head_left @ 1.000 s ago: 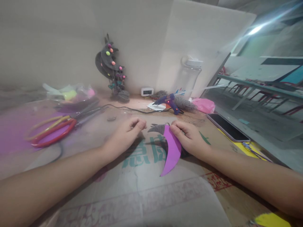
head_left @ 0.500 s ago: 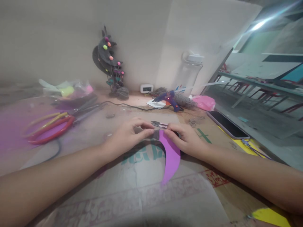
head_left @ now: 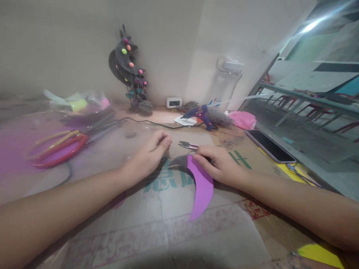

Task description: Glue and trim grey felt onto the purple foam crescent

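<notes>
Cardboard (head_left: 260,164) covers the desk (head_left: 160,116); the phone (head_left: 270,147) lies by its right edge, the glue gun (head_left: 200,113) near the back. Mid-desk, the right hand (head_left: 214,161) pinches the purple crescent (head_left: 204,190), grey-wrapped tip pointing left, snips (head_left: 189,145) just behind. Closed fingers on the left hand (head_left: 154,150); whether they grip yarn, I cannot tell.
</notes>
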Demonstrator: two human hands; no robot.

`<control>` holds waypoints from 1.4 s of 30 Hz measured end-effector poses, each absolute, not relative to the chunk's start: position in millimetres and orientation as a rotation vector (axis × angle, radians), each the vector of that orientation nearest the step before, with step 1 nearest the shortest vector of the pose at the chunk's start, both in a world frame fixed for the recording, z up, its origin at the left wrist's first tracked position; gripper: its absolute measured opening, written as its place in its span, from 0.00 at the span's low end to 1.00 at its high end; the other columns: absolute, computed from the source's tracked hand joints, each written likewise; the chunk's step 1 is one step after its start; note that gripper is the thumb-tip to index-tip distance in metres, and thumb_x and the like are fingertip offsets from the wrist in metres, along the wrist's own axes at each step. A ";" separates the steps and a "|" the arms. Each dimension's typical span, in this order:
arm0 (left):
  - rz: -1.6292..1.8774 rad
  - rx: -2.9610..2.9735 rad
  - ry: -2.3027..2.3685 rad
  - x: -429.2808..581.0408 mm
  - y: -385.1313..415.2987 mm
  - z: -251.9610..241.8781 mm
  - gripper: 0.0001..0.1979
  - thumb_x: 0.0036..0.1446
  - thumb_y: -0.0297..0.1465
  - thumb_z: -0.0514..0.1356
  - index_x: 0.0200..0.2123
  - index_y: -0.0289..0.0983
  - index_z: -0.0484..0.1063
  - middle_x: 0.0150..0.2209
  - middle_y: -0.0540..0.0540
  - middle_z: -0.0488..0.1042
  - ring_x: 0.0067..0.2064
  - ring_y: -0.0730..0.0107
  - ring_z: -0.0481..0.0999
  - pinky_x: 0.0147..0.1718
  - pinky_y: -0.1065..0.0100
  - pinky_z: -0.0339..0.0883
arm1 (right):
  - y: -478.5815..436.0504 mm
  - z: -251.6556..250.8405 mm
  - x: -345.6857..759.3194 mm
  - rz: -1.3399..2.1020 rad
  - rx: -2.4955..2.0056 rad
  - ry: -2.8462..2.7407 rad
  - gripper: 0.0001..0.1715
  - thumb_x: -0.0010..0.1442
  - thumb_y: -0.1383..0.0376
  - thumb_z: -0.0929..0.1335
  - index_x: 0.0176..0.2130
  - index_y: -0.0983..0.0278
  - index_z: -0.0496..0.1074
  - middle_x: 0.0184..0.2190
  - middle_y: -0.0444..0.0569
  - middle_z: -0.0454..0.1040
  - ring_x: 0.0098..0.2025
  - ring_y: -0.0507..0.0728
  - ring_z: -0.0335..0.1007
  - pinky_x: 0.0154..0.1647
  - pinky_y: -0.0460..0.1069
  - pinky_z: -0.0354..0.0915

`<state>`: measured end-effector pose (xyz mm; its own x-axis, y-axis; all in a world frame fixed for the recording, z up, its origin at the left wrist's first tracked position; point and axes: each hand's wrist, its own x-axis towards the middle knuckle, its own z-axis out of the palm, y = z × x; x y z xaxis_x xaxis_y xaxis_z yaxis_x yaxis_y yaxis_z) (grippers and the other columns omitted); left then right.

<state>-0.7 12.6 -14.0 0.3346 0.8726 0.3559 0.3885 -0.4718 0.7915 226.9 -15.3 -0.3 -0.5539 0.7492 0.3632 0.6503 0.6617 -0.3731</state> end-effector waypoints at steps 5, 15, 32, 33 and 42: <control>1.055 2.042 1.125 -2.0 15.2 -12.2 0.19 0.67 0.40 0.44 0.27 0.39 0.62 0.28 0.51 0.66 0.34 0.67 0.68 0.34 0.67 0.62 | -15.5 1.4 225.6 0.295 -1.098 -2.325 0.20 0.66 0.60 0.59 0.23 0.62 0.58 0.20 0.42 0.60 0.24 0.50 0.56 0.27 0.46 0.52; 0.913 2.030 1.110 3.7 5.0 -0.7 0.15 0.62 0.40 0.53 0.30 0.38 0.72 0.29 0.50 0.75 0.34 0.66 0.73 0.34 0.68 0.65 | -15.4 5.7 226.1 0.329 -1.159 -2.268 0.20 0.65 0.60 0.59 0.23 0.62 0.56 0.19 0.41 0.58 0.23 0.49 0.56 0.25 0.46 0.51; 0.753 2.144 1.021 1.1 3.5 -1.5 0.22 0.66 0.42 0.46 0.28 0.37 0.70 0.29 0.49 0.72 0.33 0.67 0.71 0.34 0.67 0.63 | -13.4 4.2 226.8 0.348 -1.157 -2.207 0.20 0.65 0.61 0.60 0.23 0.62 0.56 0.19 0.40 0.56 0.23 0.49 0.55 0.25 0.45 0.52; 0.759 2.125 1.030 1.1 3.4 -1.3 0.22 0.66 0.43 0.46 0.29 0.37 0.70 0.29 0.49 0.72 0.33 0.67 0.71 0.34 0.67 0.64 | -12.9 3.7 227.3 0.355 -1.164 -2.197 0.20 0.65 0.61 0.60 0.23 0.62 0.56 0.19 0.40 0.56 0.23 0.49 0.55 0.25 0.45 0.52; 0.718 2.045 1.145 3.1 -1.4 2.5 0.15 0.60 0.43 0.55 0.33 0.38 0.73 0.29 0.50 0.78 0.29 0.68 0.73 0.30 0.68 0.62 | -12.9 4.8 225.8 0.368 -1.175 -2.181 0.20 0.65 0.61 0.60 0.22 0.62 0.56 0.18 0.40 0.56 0.22 0.49 0.54 0.24 0.45 0.52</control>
